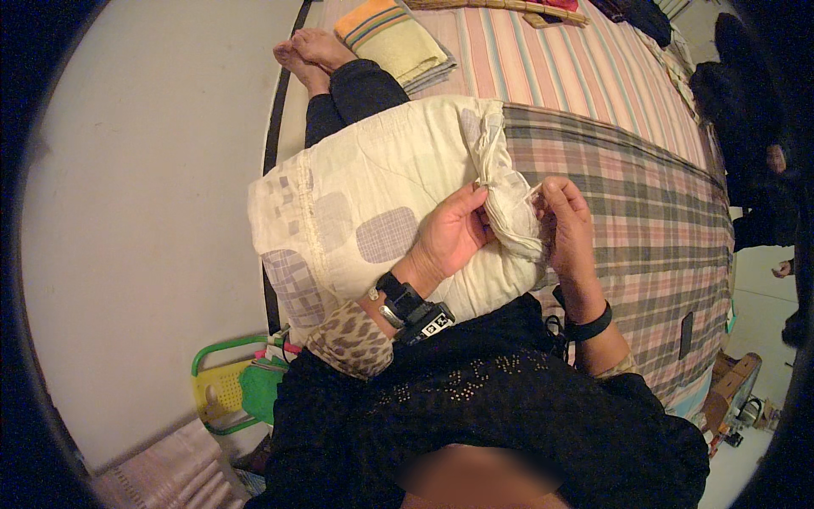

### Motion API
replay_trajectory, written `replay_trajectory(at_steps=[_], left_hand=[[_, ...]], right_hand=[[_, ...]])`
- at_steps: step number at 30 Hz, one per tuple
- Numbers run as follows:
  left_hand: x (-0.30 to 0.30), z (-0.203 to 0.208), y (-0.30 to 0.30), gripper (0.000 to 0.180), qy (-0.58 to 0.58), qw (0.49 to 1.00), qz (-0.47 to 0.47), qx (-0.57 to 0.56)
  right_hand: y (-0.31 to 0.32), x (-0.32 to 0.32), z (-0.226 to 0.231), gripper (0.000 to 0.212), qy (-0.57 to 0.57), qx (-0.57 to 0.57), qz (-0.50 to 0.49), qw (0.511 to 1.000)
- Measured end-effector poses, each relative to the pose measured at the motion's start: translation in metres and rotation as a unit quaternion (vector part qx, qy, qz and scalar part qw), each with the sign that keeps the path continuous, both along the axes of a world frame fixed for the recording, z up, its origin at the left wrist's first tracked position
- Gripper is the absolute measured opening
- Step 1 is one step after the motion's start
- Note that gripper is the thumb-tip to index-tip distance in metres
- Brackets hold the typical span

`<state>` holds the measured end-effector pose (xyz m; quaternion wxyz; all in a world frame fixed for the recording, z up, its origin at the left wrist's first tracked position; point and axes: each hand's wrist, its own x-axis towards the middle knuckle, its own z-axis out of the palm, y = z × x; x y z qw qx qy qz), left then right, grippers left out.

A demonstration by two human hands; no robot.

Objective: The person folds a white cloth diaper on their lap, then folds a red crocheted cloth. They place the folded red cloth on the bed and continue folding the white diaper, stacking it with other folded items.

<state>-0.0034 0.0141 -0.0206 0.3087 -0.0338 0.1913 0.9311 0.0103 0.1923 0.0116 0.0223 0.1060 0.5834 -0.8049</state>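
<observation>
Across my lap lies a thick cream quilted piece, patterned with grey checked squares and folded over, with its gathered white edge at the right. My left hand grips this edge, its thumb on top and the other fingers partly hidden in the folds. Just right of it, my right hand is raised with thumb and index finger pinched together. A thin white strip runs from the bunched fabric to those fingertips. Whether it is a cord or part of the cloth I cannot tell.
My legs stretch along the bed, which has a plaid sheet and a striped cover. Folded towels lie by my feet. A yellow-and-green chair stands at left by the wall. Someone in dark clothing is at far right.
</observation>
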Motion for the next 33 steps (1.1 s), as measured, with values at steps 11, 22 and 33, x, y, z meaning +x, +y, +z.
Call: replay_trajectory(at_steps=[11,22,33], left_hand=[[-0.001,0.002,0.000,0.053,0.007,1.000,-0.013,0.008],[0.000,0.001,-0.002,0.047,-0.008,1.000,-0.009,0.007],[-0.002,-0.003,0.000,0.046,-0.032,0.999,-0.005,0.029]], right_hand=[[0.009,-0.007,0.011,0.021,0.041,0.052,0.019,0.998],[0.035,-0.022,0.001,0.023,0.066,0.031,-0.031,0.997],[0.119,-0.037,0.019,0.018,0.152,-0.096,-0.108,0.978]])
